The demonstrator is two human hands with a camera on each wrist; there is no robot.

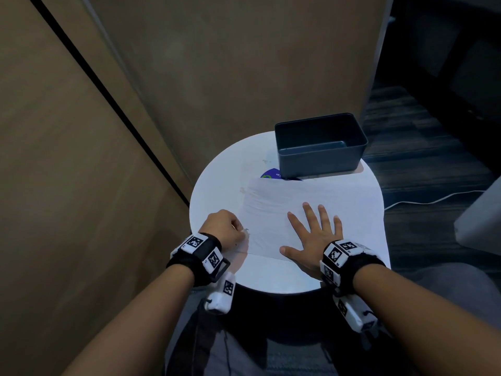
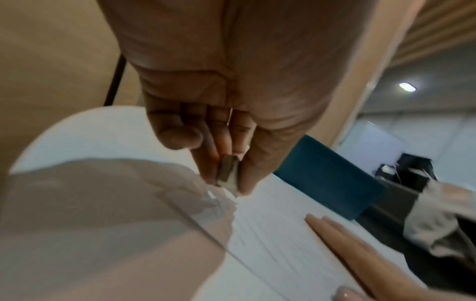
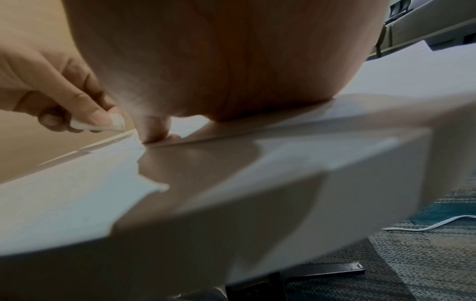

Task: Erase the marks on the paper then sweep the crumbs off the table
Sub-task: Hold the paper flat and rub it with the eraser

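A white sheet of paper [image 1: 303,207] lies on the round white table [image 1: 217,183]. My left hand [image 1: 227,226] pinches a small white eraser [image 2: 228,177] between thumb and fingers, its tip at the paper's near left corner, where a small dark pencil mark [image 1: 246,230] shows. The right wrist view shows the same eraser [image 3: 103,123] just above the paper's edge. My right hand [image 1: 314,234] lies flat on the paper with its fingers spread, holding the sheet down. No crumbs are clear enough to make out.
A dark rectangular bin [image 1: 320,145] stands at the table's far side, touching the paper's far edge, over a blue-and-green disc [image 1: 269,175]. A tan wall panel [image 1: 108,104] rises left and behind. A white cable [image 1: 433,200] runs over the dark carpet to the right.
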